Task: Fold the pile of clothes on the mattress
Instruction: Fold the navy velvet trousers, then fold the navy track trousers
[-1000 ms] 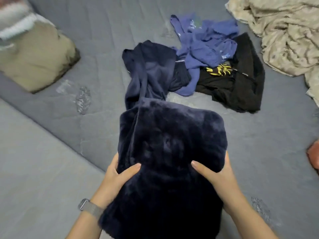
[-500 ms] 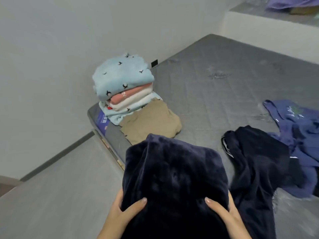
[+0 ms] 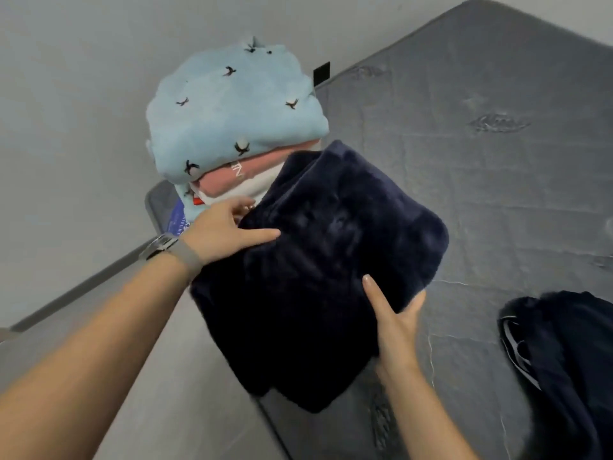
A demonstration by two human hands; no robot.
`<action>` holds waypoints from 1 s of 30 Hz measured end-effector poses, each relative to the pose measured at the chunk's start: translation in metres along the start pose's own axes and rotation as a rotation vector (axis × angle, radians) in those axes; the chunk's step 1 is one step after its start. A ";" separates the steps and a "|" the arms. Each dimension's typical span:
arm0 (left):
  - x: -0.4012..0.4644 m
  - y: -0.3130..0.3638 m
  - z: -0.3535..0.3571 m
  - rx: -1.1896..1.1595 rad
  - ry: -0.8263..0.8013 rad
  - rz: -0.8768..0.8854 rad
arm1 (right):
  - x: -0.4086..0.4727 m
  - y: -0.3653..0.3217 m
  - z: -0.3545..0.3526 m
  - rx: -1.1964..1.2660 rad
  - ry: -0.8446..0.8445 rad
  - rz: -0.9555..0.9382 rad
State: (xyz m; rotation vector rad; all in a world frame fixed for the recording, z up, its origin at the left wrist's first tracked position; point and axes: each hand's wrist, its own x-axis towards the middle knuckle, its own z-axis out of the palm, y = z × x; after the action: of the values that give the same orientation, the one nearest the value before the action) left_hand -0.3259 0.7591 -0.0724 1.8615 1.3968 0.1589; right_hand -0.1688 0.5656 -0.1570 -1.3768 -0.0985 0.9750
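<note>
A folded dark navy fleece garment (image 3: 325,260) is held between both my hands just in front of a stack of folded clothes (image 3: 232,121) at the corner of the grey mattress (image 3: 481,180). My left hand (image 3: 222,232) grips its left edge, thumb on top and fingers underneath. At the right edge my right hand (image 3: 394,322) holds it the same way. The stack has a light blue bird-print piece on top, with pink and white pieces below. The navy garment hides the lower front of the stack.
Another dark navy garment (image 3: 560,366) lies unfolded at the lower right on the mattress. A grey wall (image 3: 66,94) stands behind the stack, and the grey floor (image 3: 172,393) runs along the mattress's left edge. A watch (image 3: 166,249) is on my left wrist.
My view has swung left from the unfolded pile toward the stack. Both hands have carried the folded navy garment forward and left, up against the stack, hiding the tan folded piece.
</note>
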 end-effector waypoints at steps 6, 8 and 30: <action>0.027 -0.021 0.074 0.578 0.128 0.001 | 0.071 0.012 0.055 -0.842 0.295 -0.488; 0.028 -0.043 0.102 0.508 0.023 -0.199 | 0.102 -0.005 0.066 -1.118 0.169 -0.716; -0.001 -0.049 0.135 0.218 0.409 0.077 | 0.122 -0.003 -0.056 -1.101 -0.049 -0.658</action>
State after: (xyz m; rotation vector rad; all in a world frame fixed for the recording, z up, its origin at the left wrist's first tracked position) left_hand -0.2924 0.6943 -0.1957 2.1485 1.6694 0.4644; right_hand -0.0582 0.5990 -0.2259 -2.0867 -1.1886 0.3456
